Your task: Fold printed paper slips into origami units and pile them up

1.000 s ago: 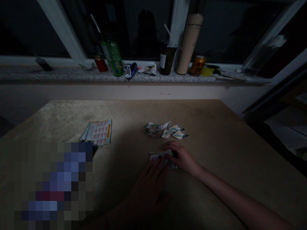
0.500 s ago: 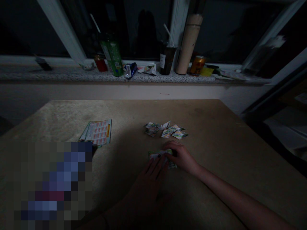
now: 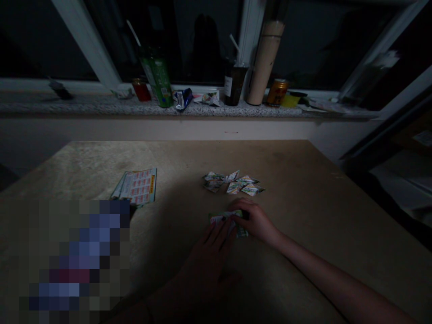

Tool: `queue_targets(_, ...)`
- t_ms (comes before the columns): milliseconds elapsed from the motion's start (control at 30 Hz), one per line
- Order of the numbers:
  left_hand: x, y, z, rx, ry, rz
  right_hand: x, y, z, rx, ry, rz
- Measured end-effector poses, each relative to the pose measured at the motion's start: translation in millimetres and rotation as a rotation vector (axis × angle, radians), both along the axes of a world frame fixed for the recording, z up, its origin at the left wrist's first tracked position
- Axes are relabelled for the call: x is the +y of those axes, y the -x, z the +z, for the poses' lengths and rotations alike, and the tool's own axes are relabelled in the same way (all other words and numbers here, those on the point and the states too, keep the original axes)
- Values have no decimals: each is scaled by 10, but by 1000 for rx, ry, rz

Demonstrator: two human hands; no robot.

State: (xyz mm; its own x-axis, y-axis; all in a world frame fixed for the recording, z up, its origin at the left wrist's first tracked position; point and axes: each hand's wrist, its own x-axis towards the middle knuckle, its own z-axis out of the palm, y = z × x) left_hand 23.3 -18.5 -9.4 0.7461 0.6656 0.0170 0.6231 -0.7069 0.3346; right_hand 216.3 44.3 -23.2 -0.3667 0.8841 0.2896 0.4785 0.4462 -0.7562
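Note:
A small printed paper card, greenish along its top edge, lies on the table under both hands. My left hand rests flat on its lower left part, fingers stretched out and slightly apart. From the right, my right hand grips the card with curled fingers, the thumb pressing on its face. The hands hide much of the card, so its folds cannot be made out. Just beyond them sits a group of several small folded paper pieces, pointed in shape.
Flat printed cards are stacked at the left of the wooden table. A pixelated patch covers the lower left. Along the stone windowsill stand a green bottle, a dark cup with straw, a tall flask and an orange can.

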Motion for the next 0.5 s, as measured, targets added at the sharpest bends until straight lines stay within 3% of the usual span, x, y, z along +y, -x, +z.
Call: queue_targets(500,-12,0,-3,0,-2,8,-4,16,34,6,-11,5)
